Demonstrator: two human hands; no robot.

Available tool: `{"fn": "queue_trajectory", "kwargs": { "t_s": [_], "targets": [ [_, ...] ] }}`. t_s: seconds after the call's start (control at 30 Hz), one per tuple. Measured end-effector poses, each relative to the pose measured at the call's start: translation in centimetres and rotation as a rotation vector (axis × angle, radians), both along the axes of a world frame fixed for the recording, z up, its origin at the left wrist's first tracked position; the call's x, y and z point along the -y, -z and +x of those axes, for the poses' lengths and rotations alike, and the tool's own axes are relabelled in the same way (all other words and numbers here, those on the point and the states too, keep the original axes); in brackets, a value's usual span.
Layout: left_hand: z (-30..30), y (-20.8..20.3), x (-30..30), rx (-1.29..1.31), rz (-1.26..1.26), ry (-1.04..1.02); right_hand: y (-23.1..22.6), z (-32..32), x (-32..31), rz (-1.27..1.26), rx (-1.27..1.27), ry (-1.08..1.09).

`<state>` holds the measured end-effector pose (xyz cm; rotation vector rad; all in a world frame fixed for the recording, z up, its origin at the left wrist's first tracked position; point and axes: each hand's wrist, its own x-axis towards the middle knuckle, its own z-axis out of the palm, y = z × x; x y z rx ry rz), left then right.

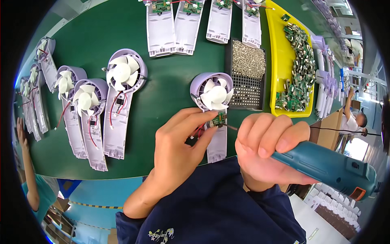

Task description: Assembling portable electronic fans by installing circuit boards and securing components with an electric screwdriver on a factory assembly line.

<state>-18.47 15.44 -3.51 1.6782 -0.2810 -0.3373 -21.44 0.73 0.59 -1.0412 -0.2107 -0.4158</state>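
My right hand (264, 142) is wrapped round a teal electric screwdriver (325, 164). Its bit points left, its tip close beside a small green circuit board (219, 118); whether the two touch I cannot tell. Thumb and fingers of my left hand (178, 138) pinch that board against the lilac handle half (217, 146) of a handheld fan. Above the board is the fan's round housing with a white fan wheel (214, 94). Red and dark wires show under my left fingers, partly hidden.
Several fan halves (122, 73) lie to the left, and more handle pieces with boards (160, 36) at the far side. A black screw tray (248, 61) adjoins a yellow bin (280, 81) of circuit boards. Other people (353, 118) sit right; another person's arm (26, 158) reaches in left.
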Motion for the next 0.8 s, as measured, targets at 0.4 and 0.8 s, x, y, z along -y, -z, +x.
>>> {"fn": "queue_trajectory", "kwargs": {
  "t_s": [0.4,0.8],
  "targets": [
    [0.3,0.1,0.3,-0.007,-0.006,0.021,0.5,-0.2,-1.0,-0.044,0.004,0.063],
    [0.4,-0.2,-1.5,-0.202,-0.091,0.096,-0.2,-2.3,2.5,0.126,0.041,0.263]
  ]
}}
